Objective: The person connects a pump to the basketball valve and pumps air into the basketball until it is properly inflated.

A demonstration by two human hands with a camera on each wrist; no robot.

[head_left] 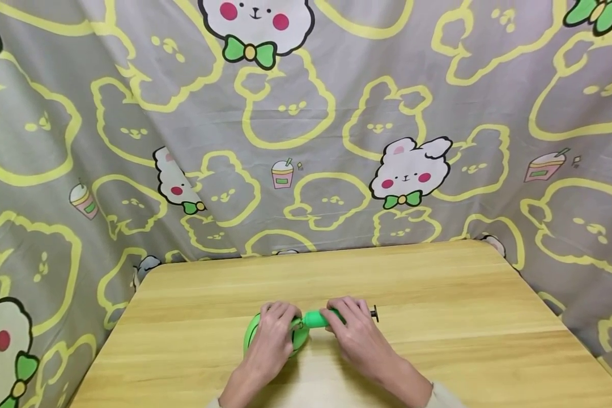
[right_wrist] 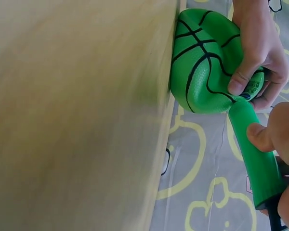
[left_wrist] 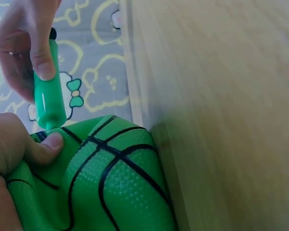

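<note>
A partly collapsed green ball point(head_left: 251, 335) with black basketball lines sits on the table, its skin creased and dented in both wrist views. My left hand point(head_left: 272, 338) grips the ball point(right_wrist: 202, 72), thumb and fingers pinching the skin beside the pump's tip. With my right hand point(head_left: 359, 337) I hold a green hand pump point(head_left: 313, 319) by its barrel. The narrow end of the pump point(right_wrist: 248, 139) meets the ball at the pinched spot; the exact joint is hidden. A black rod and handle point(head_left: 375, 313) stick out from the pump's far end, to the right.
The wooden table point(head_left: 438, 283) spreads out on all sides of the ball. Behind it and along both sides hangs a grey curtain point(head_left: 326, 130) with yellow outlines and white bunny heads, close to the table's back edge.
</note>
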